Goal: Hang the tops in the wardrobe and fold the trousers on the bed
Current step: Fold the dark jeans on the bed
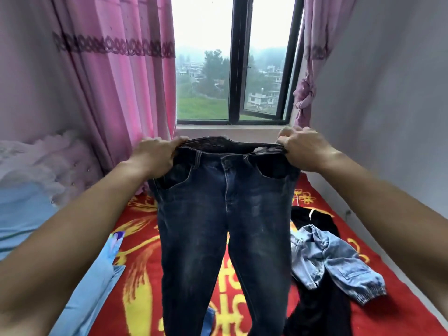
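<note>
Dark blue jeans (225, 214) hang upright in front of me above the bed (378, 306), legs dangling down. My left hand (155, 156) grips the waistband at its left end and my right hand (303, 147) grips it at the right end, both arms stretched forward. On the red and yellow bedspread to the right lie light blue denim trousers (332, 260) crumpled over a black garment (315, 309). A bit of blue cloth (209, 321) peeks out behind the jeans' left leg.
A light blue pillow or quilt (92, 284) lies along the bed's left side, with a padded pink headboard (48, 166) behind it. Pink curtains (116, 76) frame a window (232, 61) straight ahead. A grey wall (392, 117) bounds the bed on the right.
</note>
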Motion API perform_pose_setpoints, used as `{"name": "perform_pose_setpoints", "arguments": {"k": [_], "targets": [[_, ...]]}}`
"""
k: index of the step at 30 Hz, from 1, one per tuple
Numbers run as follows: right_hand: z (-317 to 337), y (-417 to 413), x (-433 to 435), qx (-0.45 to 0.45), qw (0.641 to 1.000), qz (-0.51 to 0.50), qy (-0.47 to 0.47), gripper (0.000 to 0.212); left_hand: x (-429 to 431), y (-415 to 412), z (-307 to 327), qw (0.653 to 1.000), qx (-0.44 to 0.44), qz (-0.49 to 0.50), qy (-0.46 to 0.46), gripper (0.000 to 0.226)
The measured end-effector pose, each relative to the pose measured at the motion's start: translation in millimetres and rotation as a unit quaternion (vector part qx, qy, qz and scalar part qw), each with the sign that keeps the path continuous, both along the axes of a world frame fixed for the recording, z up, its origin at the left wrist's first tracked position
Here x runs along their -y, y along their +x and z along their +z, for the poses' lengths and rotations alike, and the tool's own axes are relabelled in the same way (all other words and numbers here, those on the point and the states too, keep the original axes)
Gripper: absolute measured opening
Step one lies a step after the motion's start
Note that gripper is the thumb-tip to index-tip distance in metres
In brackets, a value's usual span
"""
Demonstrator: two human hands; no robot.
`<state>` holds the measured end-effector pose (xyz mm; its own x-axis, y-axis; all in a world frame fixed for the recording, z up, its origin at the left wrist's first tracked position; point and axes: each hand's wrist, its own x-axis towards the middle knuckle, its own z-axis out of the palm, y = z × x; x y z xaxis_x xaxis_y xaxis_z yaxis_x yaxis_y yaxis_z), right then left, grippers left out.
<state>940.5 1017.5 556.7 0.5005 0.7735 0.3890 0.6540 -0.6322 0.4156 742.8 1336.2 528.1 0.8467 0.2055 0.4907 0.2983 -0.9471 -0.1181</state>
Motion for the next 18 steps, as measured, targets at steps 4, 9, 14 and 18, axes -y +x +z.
{"name": "perform_pose_setpoints", "arguments": {"k": [4,9,14,18], "targets": [[-24.9,-16.2,6.5,-0.121,0.992,0.021,-0.008,0.044,-5.1,-13.4,-32.0,0.998,0.004,-0.059,-0.025,0.049],[-81.8,-26.4,10.9,-0.161,0.984,0.051,-0.054,0.070,-8.5,-21.0,-84.3,0.995,-0.009,-0.094,-0.042,0.066],[-153.1,-21.2,-8.0,-0.175,0.968,0.011,-0.178,0.073,-2.0,-21.7,-158.6,0.985,-0.148,-0.068,-0.057,0.068],[-207.1,-11.1,-9.5,-0.284,0.926,-0.026,-0.248,0.074,4.5,-22.9,-219.4,0.964,-0.255,-0.049,-0.063,0.085]]}}
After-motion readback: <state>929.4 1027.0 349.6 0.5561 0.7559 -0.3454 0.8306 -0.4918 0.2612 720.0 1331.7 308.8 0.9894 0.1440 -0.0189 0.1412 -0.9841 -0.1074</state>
